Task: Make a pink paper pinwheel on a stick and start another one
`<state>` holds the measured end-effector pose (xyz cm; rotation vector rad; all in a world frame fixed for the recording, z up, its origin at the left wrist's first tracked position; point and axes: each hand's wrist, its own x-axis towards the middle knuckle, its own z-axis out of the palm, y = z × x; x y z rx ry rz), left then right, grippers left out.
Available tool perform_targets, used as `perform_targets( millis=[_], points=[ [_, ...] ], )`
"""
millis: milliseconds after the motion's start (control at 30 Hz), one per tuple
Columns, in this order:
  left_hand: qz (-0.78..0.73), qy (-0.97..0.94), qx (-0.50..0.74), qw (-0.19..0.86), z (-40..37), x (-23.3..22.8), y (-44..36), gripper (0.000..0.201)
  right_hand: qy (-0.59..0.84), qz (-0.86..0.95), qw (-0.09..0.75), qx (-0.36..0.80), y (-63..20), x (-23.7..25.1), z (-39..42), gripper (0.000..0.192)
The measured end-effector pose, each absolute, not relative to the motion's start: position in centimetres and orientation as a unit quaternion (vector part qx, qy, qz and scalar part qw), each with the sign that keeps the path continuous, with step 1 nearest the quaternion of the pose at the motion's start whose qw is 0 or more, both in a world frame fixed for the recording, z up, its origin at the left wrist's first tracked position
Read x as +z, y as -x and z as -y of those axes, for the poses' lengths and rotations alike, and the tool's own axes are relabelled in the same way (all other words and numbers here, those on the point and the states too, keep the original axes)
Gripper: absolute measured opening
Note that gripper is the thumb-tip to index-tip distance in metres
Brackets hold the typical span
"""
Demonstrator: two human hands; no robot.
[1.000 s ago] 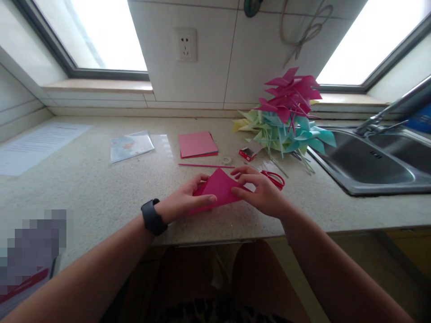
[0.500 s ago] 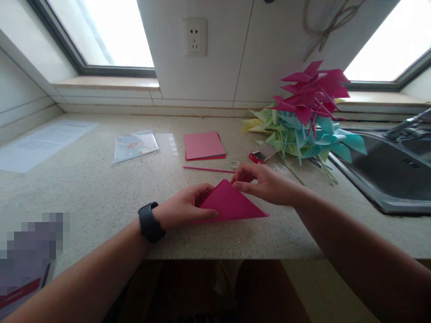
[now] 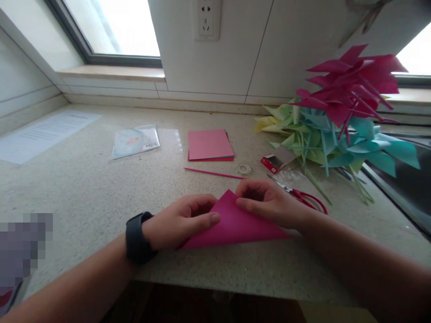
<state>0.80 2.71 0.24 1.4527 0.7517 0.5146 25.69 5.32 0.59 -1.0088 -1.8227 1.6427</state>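
Pink paper (image 3: 235, 224) now flat triangle; left hand (image 3: 182, 222) presses edge, right hand (image 3: 269, 204) still pinches apex.

Your folded paper triangle (image 3: 235, 224) lies on the countertop (image 3: 84, 193) at lower centre of the frame, near the front edge. Your left hand (image 3: 182, 220) rests on its left corner, your right hand (image 3: 269, 204) on its top point. Behind it, toward the frame's middle, lie a thin stick (image 3: 213, 173), a tape roll (image 3: 244, 169) and a paper stack (image 3: 209, 145). Scissors (image 3: 303, 197) lie just right of your right hand. A pinwheel pile (image 3: 340, 121) fills the upper right; a plastic sleeve (image 3: 134, 141) and a printed sheet (image 3: 43, 134) sit at the left.
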Motion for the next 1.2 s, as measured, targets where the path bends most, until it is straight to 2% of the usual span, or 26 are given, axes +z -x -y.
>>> perform_targets(
  millis=[200,333,500,967,1200],
  points=[
    [-0.387,-0.639,0.240,0.619,-2.3,0.0,-1.0,0.022,0.370,0.652,0.248,0.613,-25.1,-0.2,-4.0,0.022],
    [-0.417,-0.613,0.299,0.602,-1.9,-0.6,-1.4,0.018,0.384,0.646,0.301,0.587,-24.6,-0.6,-3.6,0.012],
    [-0.431,-0.567,0.336,0.617,-1.8,-0.9,-1.6,0.033,0.389,0.642,0.350,0.561,-24.5,-0.9,-3.6,0.014],
    [-0.408,-0.547,0.334,0.650,-2.0,-0.8,-1.3,0.032,0.407,0.665,0.354,0.516,-24.5,-0.9,-3.4,0.012],
    [-0.418,-0.558,0.334,0.635,-2.0,-0.8,-1.3,0.031,0.408,0.658,0.356,0.523,-24.6,-1.1,-3.3,0.013]
  ],
)
